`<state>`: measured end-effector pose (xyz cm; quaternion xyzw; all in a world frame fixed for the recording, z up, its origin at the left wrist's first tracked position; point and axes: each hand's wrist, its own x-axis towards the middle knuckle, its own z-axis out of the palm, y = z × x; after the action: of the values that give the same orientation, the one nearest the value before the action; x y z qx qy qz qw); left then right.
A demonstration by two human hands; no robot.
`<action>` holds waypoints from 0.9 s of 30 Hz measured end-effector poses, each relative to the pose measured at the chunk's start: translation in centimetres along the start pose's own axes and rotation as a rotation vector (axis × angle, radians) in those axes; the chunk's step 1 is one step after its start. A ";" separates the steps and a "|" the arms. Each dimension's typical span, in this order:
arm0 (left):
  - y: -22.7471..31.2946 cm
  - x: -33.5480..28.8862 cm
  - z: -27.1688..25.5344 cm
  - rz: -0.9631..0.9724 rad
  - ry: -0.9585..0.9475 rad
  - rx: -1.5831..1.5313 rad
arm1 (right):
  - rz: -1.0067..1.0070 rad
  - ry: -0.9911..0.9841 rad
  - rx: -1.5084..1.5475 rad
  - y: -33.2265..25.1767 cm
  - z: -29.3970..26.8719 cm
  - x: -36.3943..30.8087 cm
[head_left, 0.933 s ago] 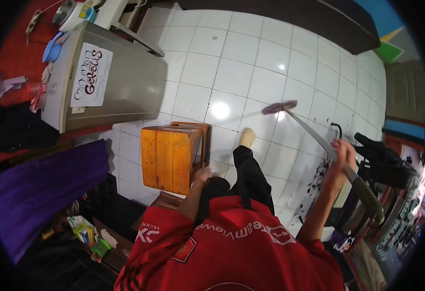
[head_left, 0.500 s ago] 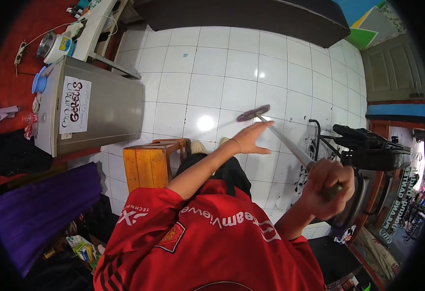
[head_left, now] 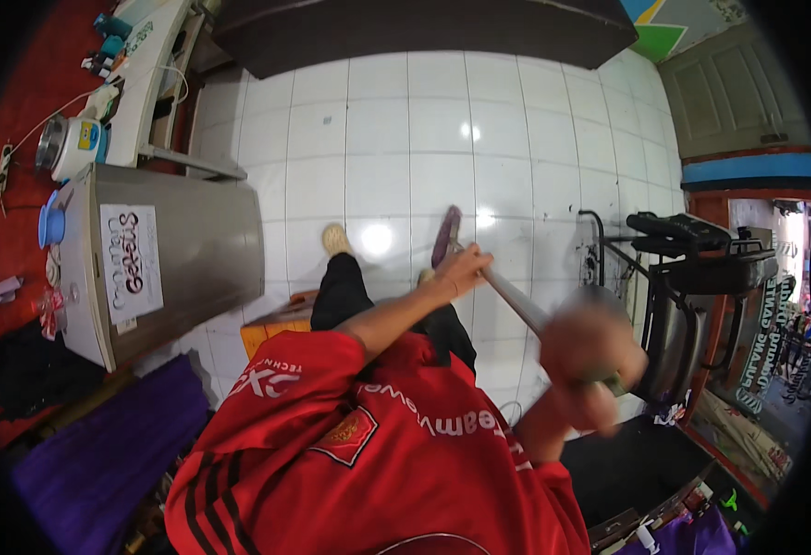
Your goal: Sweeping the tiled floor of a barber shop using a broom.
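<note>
A mop with a long pale-grey handle slants from the upper end near my chest down to the floor. Its narrow, fuzzy purple head rests on the white tiles just ahead of my feet. My left hand is closed around the lower part of the handle, close above the head. Smeared by motion, my right hand is wrapped around the upper end of the same handle, to the right of my body.
White tiles cover the floor, bounded by a long dark bench-like block. To the left stand a grey refrigerator and a wooden stool. A black-seated piece of equipment with a bent metal frame is on the right.
My left hand has gone from open beside the handle to gripping it. The mop head has swung to point forward and moved slightly left. My left foot has stepped forward.
</note>
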<state>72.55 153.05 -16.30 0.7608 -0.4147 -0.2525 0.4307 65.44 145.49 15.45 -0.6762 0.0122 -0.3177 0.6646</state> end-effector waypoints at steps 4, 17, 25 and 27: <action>0.9 0.3 -6.1 0.282 -0.092 -0.167 | -0.265 -0.017 -0.014 -5.4 3.1 1.9; -16.1 -10.8 -31.2 0.035 0.401 -0.042 | 0.054 -0.211 0.531 3.6 23.7 11.1; -23.8 -15.2 -37.1 -0.659 0.377 0.166 | 0.355 -0.299 0.429 15.1 35.9 9.6; -23.9 -13.6 -37.3 -0.732 0.317 0.055 | 0.363 -0.255 0.376 15.6 36.4 9.3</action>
<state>102.86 188.03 -17.86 0.8992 -0.0511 -0.2575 0.3501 95.44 172.07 8.30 -0.5621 -0.0098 -0.1027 0.8206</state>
